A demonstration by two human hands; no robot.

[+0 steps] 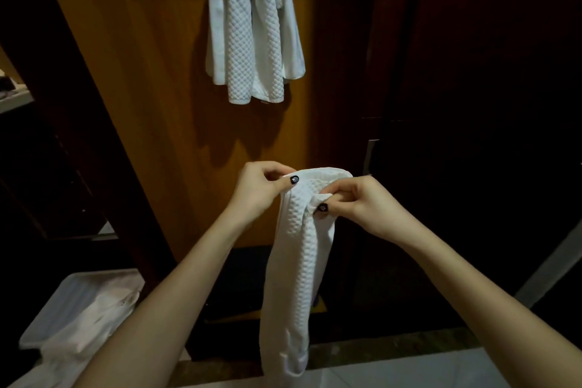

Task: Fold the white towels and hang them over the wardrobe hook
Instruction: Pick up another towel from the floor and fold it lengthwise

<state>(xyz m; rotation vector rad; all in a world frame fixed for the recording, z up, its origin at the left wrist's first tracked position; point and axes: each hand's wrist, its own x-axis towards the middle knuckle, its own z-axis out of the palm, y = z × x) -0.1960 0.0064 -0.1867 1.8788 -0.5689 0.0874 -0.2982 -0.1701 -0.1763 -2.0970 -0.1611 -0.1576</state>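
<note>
White towel (299, 255), folded into a long strip, pinched at its top bend by left hand (258, 192) and right hand (362, 205), both clamped on the cloth; hangs free below them, before the wardrobe panel (151, 104). Above, hung towels (252, 28) already draped (hook mostly hidden). Judged partway: this strip not yet hung, white cloth waiting in plastic bin (78, 318). No legible writing.

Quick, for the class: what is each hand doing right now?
Left hand: pinches the top of the folded white towel.
Right hand: pinches the same towel near its top.
</note>
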